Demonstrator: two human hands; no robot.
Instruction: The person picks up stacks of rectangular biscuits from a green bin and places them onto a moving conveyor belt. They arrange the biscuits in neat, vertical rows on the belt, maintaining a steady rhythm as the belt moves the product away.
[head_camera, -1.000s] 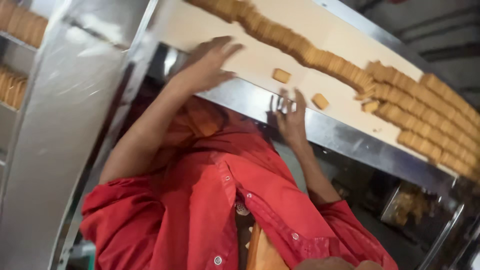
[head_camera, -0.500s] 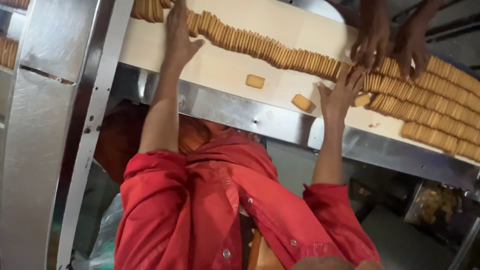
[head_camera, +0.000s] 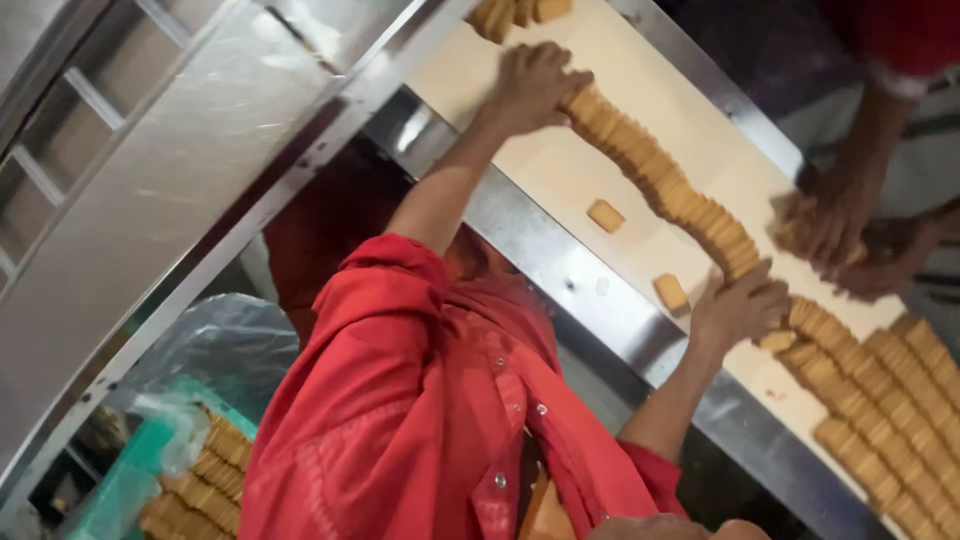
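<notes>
A long row of tan square biscuits (head_camera: 660, 185) stands on edge along the cream conveyor belt (head_camera: 560, 180). My left hand (head_camera: 537, 85) is curled over the row's far end. My right hand (head_camera: 740, 305) cups its near end, so this stretch of the row is clamped between both hands. My red sleeves and shirt fill the lower middle of the view. Two loose biscuits, one (head_camera: 605, 215) and another (head_camera: 670, 292), lie flat on the belt beside the row.
Another person's hands (head_camera: 840, 235) grip biscuits across the belt at right. More biscuit rows (head_camera: 880, 420) run on at lower right. A steel rail (head_camera: 600, 310) edges the belt. Stacked biscuits fill a green tray (head_camera: 200, 470) under plastic at lower left.
Both my hands went from spread open above the belt to closed against the two ends of a stretch of the biscuit row. The view has swung, bringing the green tray into sight.
</notes>
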